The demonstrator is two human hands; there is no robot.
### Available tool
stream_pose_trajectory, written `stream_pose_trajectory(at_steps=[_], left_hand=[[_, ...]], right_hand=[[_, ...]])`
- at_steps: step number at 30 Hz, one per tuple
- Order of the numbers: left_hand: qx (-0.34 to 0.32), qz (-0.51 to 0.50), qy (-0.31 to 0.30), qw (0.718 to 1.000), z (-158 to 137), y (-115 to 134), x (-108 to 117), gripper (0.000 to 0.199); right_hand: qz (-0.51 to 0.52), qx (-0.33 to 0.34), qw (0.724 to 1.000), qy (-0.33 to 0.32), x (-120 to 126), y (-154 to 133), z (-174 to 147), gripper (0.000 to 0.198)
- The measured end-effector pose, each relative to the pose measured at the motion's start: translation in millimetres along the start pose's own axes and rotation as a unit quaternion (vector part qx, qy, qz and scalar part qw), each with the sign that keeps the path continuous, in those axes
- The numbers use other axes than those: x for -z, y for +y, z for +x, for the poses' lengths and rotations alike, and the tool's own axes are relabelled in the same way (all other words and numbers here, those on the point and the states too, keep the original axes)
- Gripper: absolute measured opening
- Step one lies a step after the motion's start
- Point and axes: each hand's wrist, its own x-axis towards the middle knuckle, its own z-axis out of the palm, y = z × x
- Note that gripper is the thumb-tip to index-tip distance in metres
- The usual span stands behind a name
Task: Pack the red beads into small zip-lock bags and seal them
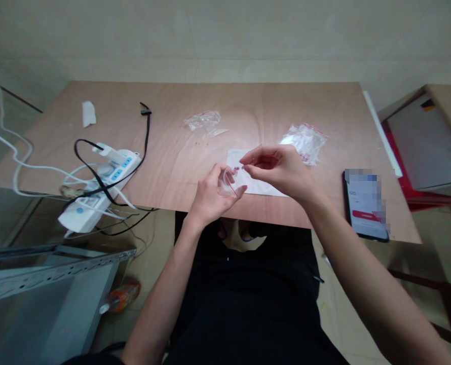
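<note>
Near the front edge of the wooden table [164,177], I have my left hand [211,196] around a small clear bag [226,183]. The thumb is on the near side and the other fingers are on the far side, so they grasp this bag, and its mouth looks rounded open. Small pink pieces [236,169] show beside it, over a white sheet [261,189]; I cannot tell for each piece whether it lies inside the bag or on the sheet.

My right hand [280,167] is above the sheet, just beside the bag, with thumb and index finger brought close together at their tips. Whether they pinch some tiny piece or only meet, I cannot tell from this view.

Behind the right hand lies a group of clear bags [311,137] with a reddish edge line, and pink bits are visible at their near part. Further to the left, toward the back, another clear bag [207,124] lies flat and crumpled. Down on the floor at left is a bottle [123,298] with white cap, lying on its side; I cannot tell if its orange colour is drink or label.
</note>
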Motion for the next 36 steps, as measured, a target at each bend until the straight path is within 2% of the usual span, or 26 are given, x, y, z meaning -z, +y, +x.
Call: stream_pose_trajectory(at_steps=[2, 4, 8, 11, 23, 32, 36], left_hand=[[-0.001, -0.019, 0.008, 1.000, 2, 3, -4, 0.034], [-0.007, -0.037, 0.021, 0.999, 4, 6, -8, 0.033], [-0.017, -0.080, 0.035, 0.996, 5, 11, -14, 0.033], [-0.004, -0.093, 0.040, 0.995, 5, 13, -16, 0.034], [-0.012, -0.130, 0.046, 0.990, 2, 10, -19, 0.037], [-0.012, -0.101, 0.062, 0.993, 3, 16, -17, 0.039], [0.007, -0.125, 0.084, 0.989, 2, 19, -19, 0.042]], right_hand=[[0.024, 0.014, 0.999, -0.044, -3, -15, -7, 0.012], [0.006, 0.027, 0.997, -0.071, -5, -25, -11, 0.009], [-0.070, 0.043, 0.993, -0.084, -5, -33, -11, 0.012], [-0.091, 0.042, 0.991, -0.086, -4, -37, -11, 0.015], [-0.186, 0.082, 0.976, -0.077, -5, -46, -16, 0.022], [-0.266, 0.133, 0.954, -0.047, -10, -51, -23, 0.016], [-0.273, 0.146, 0.951, 0.004, -12, -47, -31, 0.012]])
